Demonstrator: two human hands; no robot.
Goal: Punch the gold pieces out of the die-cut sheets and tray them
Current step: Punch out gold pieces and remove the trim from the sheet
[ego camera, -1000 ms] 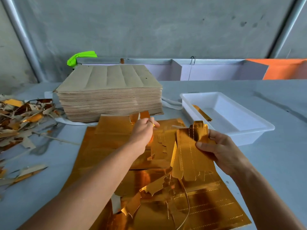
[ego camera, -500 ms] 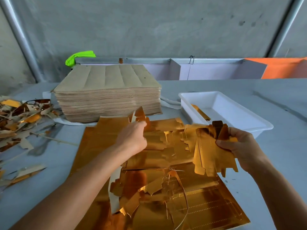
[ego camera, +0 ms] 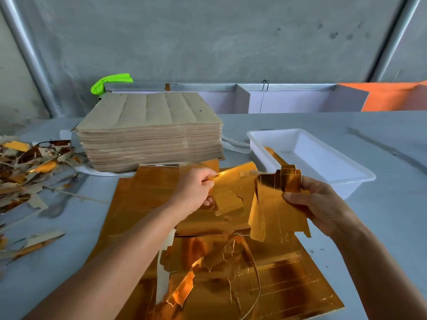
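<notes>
Hands (ego camera: 249, 197) two, tray (ego camera: 360, 179) one

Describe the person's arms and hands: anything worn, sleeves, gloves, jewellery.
Both forearms are bare as far as the picture shows; no sleeve edge is in view. The left hand and the right hand wear no gloves. No watch or bracelet shows at either wrist, and no ring shows on the fingers that are visible.

Scrap pile (ego camera: 27, 172) cut off at left edge.

gold piece (ego camera: 275, 204) held tilted, gold sheets (ego camera: 288, 280) flat, white tray (ego camera: 346, 179) beyond
</notes>
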